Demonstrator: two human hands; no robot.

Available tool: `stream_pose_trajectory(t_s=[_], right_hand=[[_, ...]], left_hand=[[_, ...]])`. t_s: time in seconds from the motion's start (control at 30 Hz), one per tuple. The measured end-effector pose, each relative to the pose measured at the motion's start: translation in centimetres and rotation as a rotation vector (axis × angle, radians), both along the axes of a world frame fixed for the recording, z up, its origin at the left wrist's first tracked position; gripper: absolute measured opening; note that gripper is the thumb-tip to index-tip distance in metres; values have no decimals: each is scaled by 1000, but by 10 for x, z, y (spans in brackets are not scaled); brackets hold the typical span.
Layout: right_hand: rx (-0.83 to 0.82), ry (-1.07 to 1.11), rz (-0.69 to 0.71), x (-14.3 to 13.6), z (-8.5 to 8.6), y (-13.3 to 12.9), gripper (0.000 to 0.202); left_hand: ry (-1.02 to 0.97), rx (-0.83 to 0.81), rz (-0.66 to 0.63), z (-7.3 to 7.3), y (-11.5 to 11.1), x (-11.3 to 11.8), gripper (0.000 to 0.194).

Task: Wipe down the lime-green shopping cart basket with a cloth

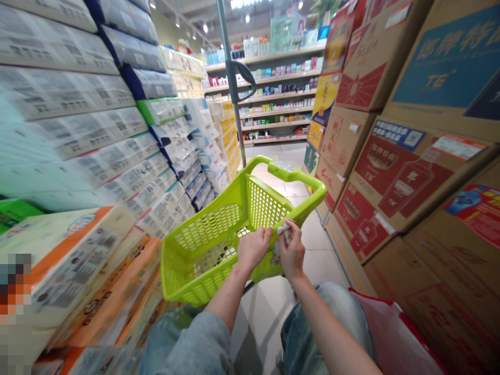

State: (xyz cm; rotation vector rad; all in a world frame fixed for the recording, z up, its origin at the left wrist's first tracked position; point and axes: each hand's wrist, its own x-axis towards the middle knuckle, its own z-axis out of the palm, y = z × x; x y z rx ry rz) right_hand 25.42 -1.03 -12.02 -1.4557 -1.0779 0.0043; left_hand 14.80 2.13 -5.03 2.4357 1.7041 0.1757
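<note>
A lime-green shopping cart (211,221) with perforated walls stands before my knees in the aisle, its basket empty. Its looped handle (312,200) points away to the right. My left hand (252,247) is closed over the near rim of the basket, thumb on top. Just right of it, my right hand (292,250) pinches a crumpled, stained whitish cloth (276,250) against the cart's side near the base of the handle. Part of the cloth is hidden behind my fingers.
Stacked tissue packs (82,94) rise on the left, with orange-banded packs (105,291) close by. Cardboard cartons (410,177) line the right. A grey pole (235,104) stands behind the cart; stocked shelves (277,99) are at the back. A red-edged white bag (394,328) is by my right knee.
</note>
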Motion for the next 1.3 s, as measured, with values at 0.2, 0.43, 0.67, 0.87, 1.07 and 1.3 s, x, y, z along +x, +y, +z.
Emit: stream_pose_trajectory(t_s=[0.2, 0.43, 0.67, 0.87, 1.07, 1.3], right_hand=[[-17, -17, -82, 2, -6, 2, 37], [-6, -147, -89, 2, -11, 0, 42], [-109, -177, -62, 0, -14, -1, 52], [-176, -98, 71, 3, -16, -3, 60], [-188, -36, 173, 11, -16, -4, 60], [-257, -30, 149, 19, -10, 0, 56]], left_hand=[[9, 22, 2, -3, 1, 0, 69], [9, 32, 4, -2, 1, 1, 68], [17, 71, 2, -5, 1, 1, 69], [35, 109, 27, -6, 1, 4, 67], [56, 133, 57, -9, 2, 9, 64], [71, 182, 82, -13, 6, 12, 64]])
